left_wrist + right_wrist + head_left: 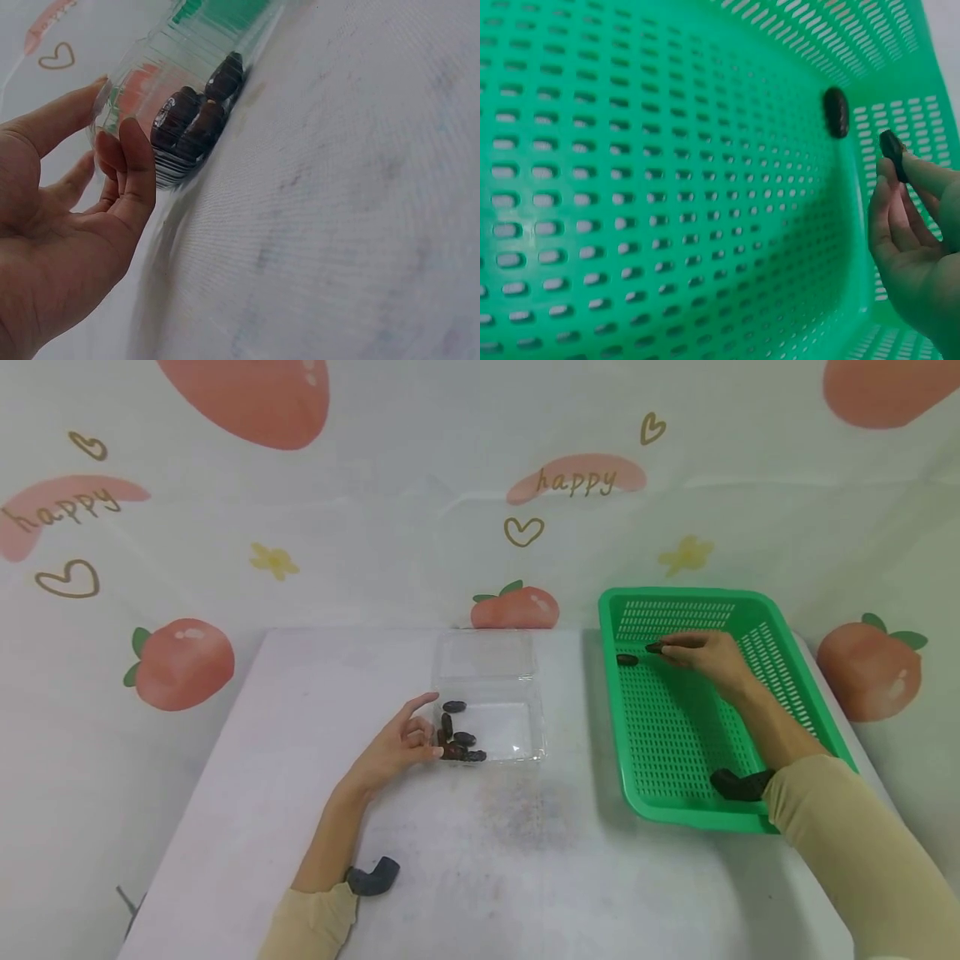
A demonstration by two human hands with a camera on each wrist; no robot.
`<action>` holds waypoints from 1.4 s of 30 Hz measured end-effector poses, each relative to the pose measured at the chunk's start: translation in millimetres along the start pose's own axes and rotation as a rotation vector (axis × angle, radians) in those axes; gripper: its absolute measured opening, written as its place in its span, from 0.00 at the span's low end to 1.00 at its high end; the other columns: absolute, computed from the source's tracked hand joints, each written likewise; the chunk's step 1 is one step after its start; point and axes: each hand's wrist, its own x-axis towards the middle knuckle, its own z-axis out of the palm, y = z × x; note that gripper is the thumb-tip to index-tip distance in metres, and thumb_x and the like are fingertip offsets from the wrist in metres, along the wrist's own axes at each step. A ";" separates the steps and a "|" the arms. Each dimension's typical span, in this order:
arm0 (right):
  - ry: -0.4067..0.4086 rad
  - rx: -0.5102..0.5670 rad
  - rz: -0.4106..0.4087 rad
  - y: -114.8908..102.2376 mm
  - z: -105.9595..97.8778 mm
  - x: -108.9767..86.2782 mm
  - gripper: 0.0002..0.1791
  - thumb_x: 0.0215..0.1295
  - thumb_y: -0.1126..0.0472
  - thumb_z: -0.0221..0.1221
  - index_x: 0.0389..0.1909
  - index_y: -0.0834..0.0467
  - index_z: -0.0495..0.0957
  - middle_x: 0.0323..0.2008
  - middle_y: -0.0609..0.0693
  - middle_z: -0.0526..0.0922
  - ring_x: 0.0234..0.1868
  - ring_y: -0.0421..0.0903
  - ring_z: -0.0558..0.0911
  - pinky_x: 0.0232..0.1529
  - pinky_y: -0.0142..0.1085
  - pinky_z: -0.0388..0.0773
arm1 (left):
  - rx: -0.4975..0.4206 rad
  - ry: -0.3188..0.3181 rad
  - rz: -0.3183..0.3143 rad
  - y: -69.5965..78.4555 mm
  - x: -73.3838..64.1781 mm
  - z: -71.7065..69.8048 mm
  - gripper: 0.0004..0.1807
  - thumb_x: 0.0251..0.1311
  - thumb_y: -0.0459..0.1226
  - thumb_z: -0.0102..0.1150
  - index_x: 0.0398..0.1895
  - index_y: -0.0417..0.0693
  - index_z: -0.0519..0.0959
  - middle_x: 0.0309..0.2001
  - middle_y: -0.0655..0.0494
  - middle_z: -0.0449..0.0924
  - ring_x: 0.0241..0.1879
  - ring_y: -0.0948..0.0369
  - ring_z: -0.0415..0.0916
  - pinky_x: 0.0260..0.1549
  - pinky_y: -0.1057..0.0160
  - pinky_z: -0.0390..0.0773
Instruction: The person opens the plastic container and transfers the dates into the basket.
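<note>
A clear plastic box (491,689) with its lid folded back stands mid-table, several dark brown dates (465,739) gathered toward its left and front. At its left side, my left hand (397,743) holds the box edge, with bent fingers and fingertips on the plastic in the left wrist view. Inside the green basket (626,760), my right hand (708,660) pinches a single date (892,154) between thumb and fingertips, near the back left corner. Another date (836,112) lies on the basket floor close by.
The basket occupies the right side of the white table (510,877). Behind the table hangs a pale backdrop (405,527) printed with fruit, hearts and lettering. A dark wrist strap (375,877) sits at the left cuff, and a similar one (738,785) overlaps the basket.
</note>
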 end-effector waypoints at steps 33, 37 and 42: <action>0.018 -0.172 0.071 6.1 -4.4 -0.3 0.26 0.74 0.52 0.56 0.63 0.68 0.74 0.51 0.54 0.84 0.39 0.30 0.82 0.47 0.37 0.79 | 0.007 -0.006 0.010 0.0 -0.5 1.7 0.49 0.57 0.28 0.68 0.78 0.56 0.53 0.39 0.52 0.64 0.33 0.63 0.68 0.34 0.65 0.70; 0.016 -0.112 0.054 -3.1 -4.2 -1.3 0.27 0.73 0.52 0.57 0.63 0.68 0.73 0.46 0.44 0.86 0.41 0.32 0.83 0.49 0.37 0.79 | 0.013 0.001 0.006 0.4 -0.2 1.6 0.49 0.56 0.28 0.69 0.78 0.57 0.53 0.39 0.53 0.65 0.33 0.63 0.69 0.35 0.65 0.70; -0.005 -0.014 0.030 -14.1 -3.2 -2.3 0.28 0.73 0.54 0.58 0.65 0.69 0.71 0.44 0.36 0.84 0.43 0.32 0.83 0.51 0.35 0.78 | 0.008 0.010 0.008 0.3 -0.7 1.1 0.49 0.56 0.27 0.68 0.78 0.55 0.53 0.39 0.53 0.65 0.34 0.63 0.69 0.36 0.65 0.72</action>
